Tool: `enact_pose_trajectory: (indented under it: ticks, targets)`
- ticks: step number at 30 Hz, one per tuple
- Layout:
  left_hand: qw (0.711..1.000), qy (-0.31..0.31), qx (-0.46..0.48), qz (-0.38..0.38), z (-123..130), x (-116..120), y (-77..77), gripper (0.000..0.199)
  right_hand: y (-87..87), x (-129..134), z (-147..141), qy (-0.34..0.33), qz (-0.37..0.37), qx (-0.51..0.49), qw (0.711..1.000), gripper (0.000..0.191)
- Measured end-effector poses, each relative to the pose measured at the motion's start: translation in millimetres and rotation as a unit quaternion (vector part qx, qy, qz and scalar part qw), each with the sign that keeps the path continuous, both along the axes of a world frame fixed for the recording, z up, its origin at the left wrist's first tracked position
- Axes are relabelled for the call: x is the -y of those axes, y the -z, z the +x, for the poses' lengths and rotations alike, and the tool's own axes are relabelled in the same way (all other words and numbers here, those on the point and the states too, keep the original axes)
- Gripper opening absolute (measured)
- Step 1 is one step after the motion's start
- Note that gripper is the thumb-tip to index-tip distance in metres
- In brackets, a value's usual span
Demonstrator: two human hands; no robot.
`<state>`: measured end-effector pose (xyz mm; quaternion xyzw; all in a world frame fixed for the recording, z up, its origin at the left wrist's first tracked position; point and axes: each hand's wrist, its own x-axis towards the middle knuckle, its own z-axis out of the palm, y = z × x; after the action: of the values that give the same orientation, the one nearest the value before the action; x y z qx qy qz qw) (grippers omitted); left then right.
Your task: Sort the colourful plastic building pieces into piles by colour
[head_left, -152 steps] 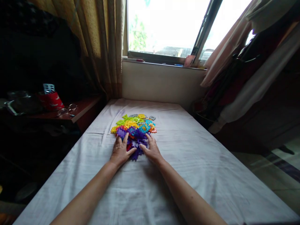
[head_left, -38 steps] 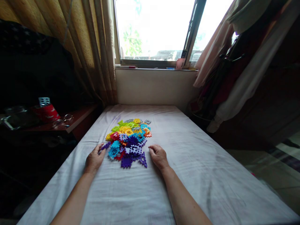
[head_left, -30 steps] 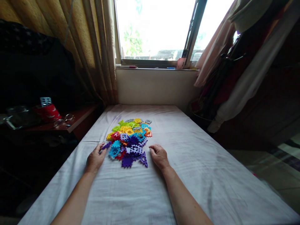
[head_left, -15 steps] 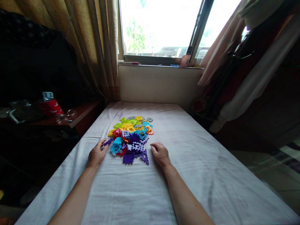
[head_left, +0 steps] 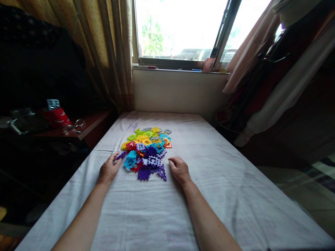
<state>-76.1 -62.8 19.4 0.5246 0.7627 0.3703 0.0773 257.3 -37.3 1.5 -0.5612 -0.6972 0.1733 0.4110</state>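
A pile of colourful interlocking plastic pieces [head_left: 146, 141] lies on the sheet-covered surface, yellow and green at the back, purple and blue at the front. My left hand [head_left: 109, 169] rests at the pile's left side, its fingers around the end of a purple piece [head_left: 121, 155]. On the other side, my right hand [head_left: 179, 169] lies on the sheet with curled fingers, a small gap from the pile; whether anything is in it is hidden. Nearest to it is a purple triangular piece [head_left: 162, 172]. A flat purple square [head_left: 143, 173] sits at the front edge.
The pale sheet [head_left: 222, 195] stretches around the pile. At the left, a dark red side table [head_left: 91, 122] holds a red cup [head_left: 57, 117], a glass jar [head_left: 24, 120] and glasses [head_left: 74, 128]. Clothes [head_left: 272, 94] hang at the right, and a window is ahead.
The camera view has shifted slightly. Both hands stay in nearly the same places beside the pile, and the purple piece is still at my left fingers.
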Motion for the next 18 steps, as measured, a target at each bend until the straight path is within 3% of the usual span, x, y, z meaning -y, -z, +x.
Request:
enact_pose_trajectory:
  ticks: [8,18]
  targets:
    - [1.0,0.005,-0.007,0.023,-5.4,-3.5,7.9,0.037,-5.4,2.9,0.0,-0.009,-0.02,0.043,0.999,0.02]
    - [1.0,-0.009,-0.018,0.003,-1.9,-3.0,3.5,0.039,-8.6,6.6,-0.8,-0.02,-0.017,0.054,0.998,0.018]
